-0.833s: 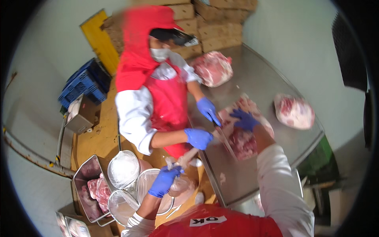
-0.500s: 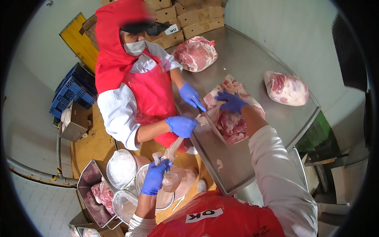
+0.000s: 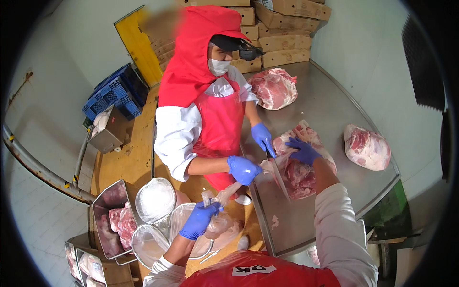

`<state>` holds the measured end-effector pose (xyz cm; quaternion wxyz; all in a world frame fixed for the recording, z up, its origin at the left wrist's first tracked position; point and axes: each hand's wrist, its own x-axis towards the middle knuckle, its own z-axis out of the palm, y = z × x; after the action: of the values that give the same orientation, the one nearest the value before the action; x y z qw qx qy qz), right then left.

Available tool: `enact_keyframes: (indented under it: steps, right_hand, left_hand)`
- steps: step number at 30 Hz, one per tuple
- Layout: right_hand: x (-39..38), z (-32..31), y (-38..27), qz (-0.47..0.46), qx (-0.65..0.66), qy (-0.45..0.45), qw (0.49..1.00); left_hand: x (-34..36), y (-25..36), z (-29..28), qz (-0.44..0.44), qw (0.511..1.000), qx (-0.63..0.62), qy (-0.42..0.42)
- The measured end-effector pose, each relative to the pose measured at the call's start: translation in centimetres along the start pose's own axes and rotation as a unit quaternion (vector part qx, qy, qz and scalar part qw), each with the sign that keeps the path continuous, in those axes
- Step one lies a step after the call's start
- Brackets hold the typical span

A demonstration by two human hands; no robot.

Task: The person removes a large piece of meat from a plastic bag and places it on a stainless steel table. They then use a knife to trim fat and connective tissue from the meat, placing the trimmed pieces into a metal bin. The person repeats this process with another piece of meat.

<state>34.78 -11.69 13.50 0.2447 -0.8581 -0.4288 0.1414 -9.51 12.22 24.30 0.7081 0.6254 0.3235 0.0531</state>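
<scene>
My left hand (image 3: 198, 221), in a blue glove, is closed around a pale, limp strip of fat or skin (image 3: 224, 193). The strip's loose end hangs below my fingers. A co-worker's gloved hand (image 3: 244, 170) grips the same strip higher up, beside the steel table. My right hand (image 3: 303, 151) lies with fingers spread on a large piece of raw meat (image 3: 301, 177). The co-worker's other hand (image 3: 264, 138) holds a knife (image 3: 279, 179), its blade along the meat's left side next to a pale flap.
The steel table (image 3: 320, 217) also bears two large meat pieces (image 3: 275, 88) (image 3: 367, 148). Lined tubs (image 3: 155, 201) and a metal bin (image 3: 103, 210) with meat stand at lower left. Cardboard boxes (image 3: 287, 43) are stacked behind; blue crates (image 3: 114, 95) stand farther left.
The view has shifted, so everything sits farther right and mostly lower. My left hand still grips the strip, and my right hand stays on the meat.
</scene>
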Motion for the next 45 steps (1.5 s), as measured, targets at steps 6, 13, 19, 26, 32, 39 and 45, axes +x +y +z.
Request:
enact_keyframes:
  steps: [6,13,19,26,32,39,45]
  right_hand:
    - [-0.1,0.3,0.2,-0.005,0.006,0.024,1.0]
    - [0.0,-0.1,-0.2,-0.014,0.018,0.017,1.0]
    - [0.5,0.3,0.6,-0.012,0.007,0.023,1.0]
    - [0.2,-1.1,-1.6,0.001,0.004,0.02,1.0]
    - [0.0,-0.6,-1.1,-0.014,0.031,0.014,0.999]
    - [0.5,-0.4,-0.6,-0.008,0.056,0.035,0.998]
    - [0.0,-0.7,-1.6,-0.025,0.05,0.019,0.998]
  left_hand:
    - [0.2,-1.1,-0.2,0.033,0.999,-0.033,-0.001]
    - [-0.8,0.2,0.1,-0.002,0.998,-0.035,0.045]
    - [-0.6,0.5,0.8,0.015,0.998,-0.028,0.062]
    - [-0.9,-0.1,-0.3,-0.004,0.996,-0.05,0.073]
    - [-0.4,0.5,0.2,0.012,0.997,-0.045,0.069]
    - [-0.5,0.3,-0.1,0.005,0.996,-0.035,0.082]
    - [-0.4,1.2,-0.2,0.01,0.995,-0.036,0.089]
